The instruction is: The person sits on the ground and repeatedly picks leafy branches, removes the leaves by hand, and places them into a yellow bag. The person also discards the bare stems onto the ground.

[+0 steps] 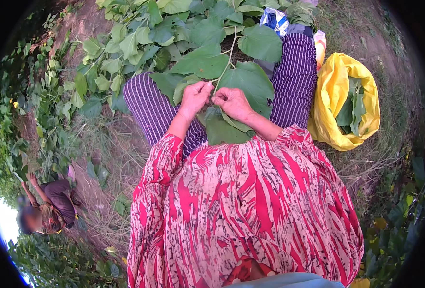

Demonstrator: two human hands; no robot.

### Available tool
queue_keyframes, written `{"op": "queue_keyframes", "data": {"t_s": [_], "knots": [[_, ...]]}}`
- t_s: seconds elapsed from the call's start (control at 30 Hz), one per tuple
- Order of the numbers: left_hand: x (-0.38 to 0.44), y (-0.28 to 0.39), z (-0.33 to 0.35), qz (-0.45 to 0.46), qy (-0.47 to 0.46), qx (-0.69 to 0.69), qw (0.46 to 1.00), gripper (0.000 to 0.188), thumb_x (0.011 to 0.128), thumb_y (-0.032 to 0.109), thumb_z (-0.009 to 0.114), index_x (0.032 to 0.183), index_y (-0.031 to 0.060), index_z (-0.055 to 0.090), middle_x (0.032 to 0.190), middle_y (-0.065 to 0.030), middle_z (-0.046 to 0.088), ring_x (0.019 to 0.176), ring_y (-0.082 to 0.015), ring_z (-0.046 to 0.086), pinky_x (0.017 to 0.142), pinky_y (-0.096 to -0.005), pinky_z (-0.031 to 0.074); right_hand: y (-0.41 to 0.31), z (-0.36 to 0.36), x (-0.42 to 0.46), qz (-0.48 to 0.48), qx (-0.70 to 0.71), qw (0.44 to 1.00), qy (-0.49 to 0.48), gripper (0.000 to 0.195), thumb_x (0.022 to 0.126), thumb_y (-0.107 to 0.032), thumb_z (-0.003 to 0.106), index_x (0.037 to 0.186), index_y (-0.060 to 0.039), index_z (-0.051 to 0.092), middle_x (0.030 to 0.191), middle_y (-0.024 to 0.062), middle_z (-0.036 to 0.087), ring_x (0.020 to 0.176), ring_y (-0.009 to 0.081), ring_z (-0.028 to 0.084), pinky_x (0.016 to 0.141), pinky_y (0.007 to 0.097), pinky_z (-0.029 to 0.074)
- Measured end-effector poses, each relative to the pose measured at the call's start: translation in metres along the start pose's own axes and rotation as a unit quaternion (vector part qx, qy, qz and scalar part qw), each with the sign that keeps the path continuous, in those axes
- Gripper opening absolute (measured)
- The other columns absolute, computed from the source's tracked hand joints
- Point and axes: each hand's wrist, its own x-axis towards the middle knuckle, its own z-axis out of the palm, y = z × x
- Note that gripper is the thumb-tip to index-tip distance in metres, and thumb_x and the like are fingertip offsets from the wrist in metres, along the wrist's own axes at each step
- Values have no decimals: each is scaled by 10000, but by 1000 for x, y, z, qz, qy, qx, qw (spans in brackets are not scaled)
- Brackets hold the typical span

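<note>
A leafy branch (pixel 233 43) with broad, toothed green leaves runs up between my knees, its lower end at my fingers. My left hand (pixel 196 96) pinches at this end with thumb and forefinger, by the base of a leaf stalk. Just to its right, my right hand (pixel 233 103) has its fingertips closed around the lower stem or a stalk; the exact grip is partly hidden. Below my hands, several loose-looking leaves (pixel 223 130) rest against my lap. A large leaf (pixel 252 84) spreads beside my right wrist.
A yellow sack (pixel 370 97) with leaves (pixel 356 108) inside stands by my right knee. More cut leafy branches (pixel 133 45) are heaped ahead and left. A blue-and-white packet (pixel 275 21) lies near my right foot. Another person (pixel 52 201) sits farther off to the left.
</note>
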Motion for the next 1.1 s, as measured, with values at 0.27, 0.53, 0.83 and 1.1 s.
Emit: {"op": "queue_keyframes", "data": {"t_s": [0.27, 0.53, 0.83, 1.1], "knots": [[4, 5, 6, -30, -26, -86, 995, 144, 858, 146, 604, 807, 12, 621, 641, 20, 565, 477, -34, 427, 442, -177, 341, -10, -3, -6, -110, -57, 992, 10, 115, 763, -121, 608, 758, -7, 594, 684, 143, 600, 611, 261, 602, 583, 355, 473], [1, 8, 4, -71, -60, -96, 991, 114, 852, 94, 555, 772, 29, 604, 623, 19, 545, 458, -37, 422, 415, -183, 324, -2, -19, 0, -386, -298, 873, -6, 151, 721, -58, 591, 869, -44, 562, 697, 104, 501, 692, 266, 569, 570, 376, 462], [0, 6, 11, -59, -7, -39, 998, 152, 883, 136, 533, 775, 45, 591, 617, 30, 530, 482, -42, 435, 435, -182, 349, -10, -18, 2, -153, 73, 981, 98, 81, 865, -64, 542, 898, 10, 536, 664, 82, 560, 570, 163, 535, 559, 285, 448], [-6, 4, 17, 179, 74, 267, 944, 152, 805, 111, 553, 726, -18, 542, 658, -186, 564, 605, -321, 569, 583, -382, 442, -24, -61, 33, -411, -326, 827, 203, 143, 752, -6, 554, 888, -3, 599, 827, 114, 591, 742, 279, 560, 643, 356, 474]]}}
